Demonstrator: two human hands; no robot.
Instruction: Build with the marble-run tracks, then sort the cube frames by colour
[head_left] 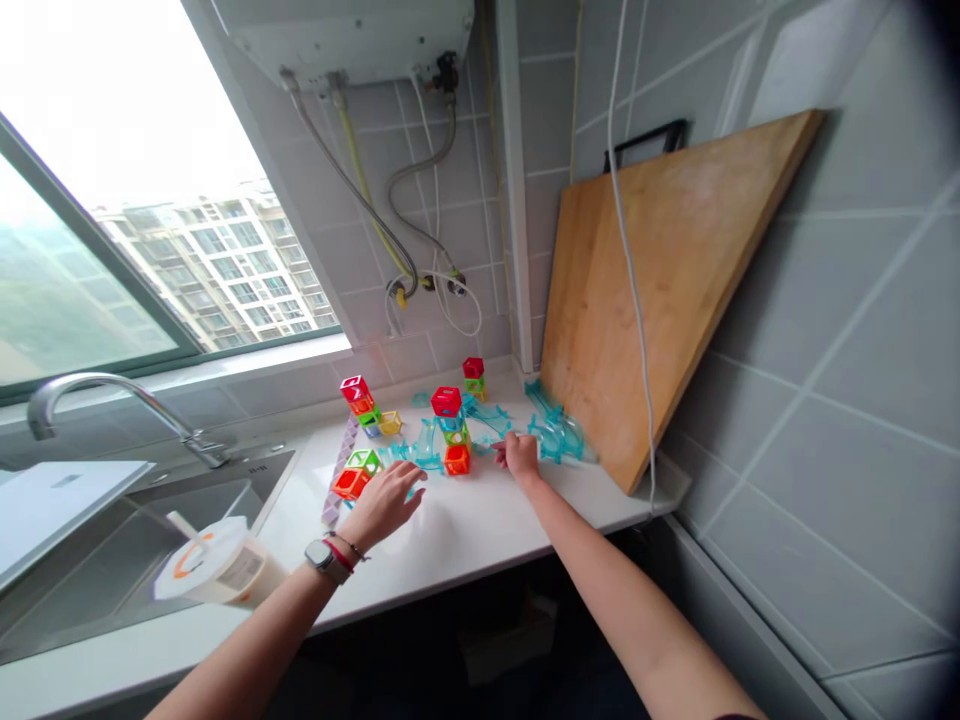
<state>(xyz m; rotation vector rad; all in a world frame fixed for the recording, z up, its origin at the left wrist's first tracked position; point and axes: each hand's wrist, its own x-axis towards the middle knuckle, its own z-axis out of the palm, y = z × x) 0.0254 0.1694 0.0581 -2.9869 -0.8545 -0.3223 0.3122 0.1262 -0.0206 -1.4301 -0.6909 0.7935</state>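
My left hand hovers at the near side of the counter with its fingers apart, holding nothing that I can see. Just behind it sit a green cube frame and an orange cube frame. My right hand is closed, its index finger pointing left beside a clear blue track piece; whatever it may hold is hidden. Left of that hand stands a stack of cube frames, with a red cube on top and an orange cube at the bottom. Curved blue track pieces lie to its right.
A red-topped stack stands at back left, beside a yellow frame; another red-topped stack is at the back. A wooden board leans right behind a hanging white cable. Left are a drink cup, sink and faucet.
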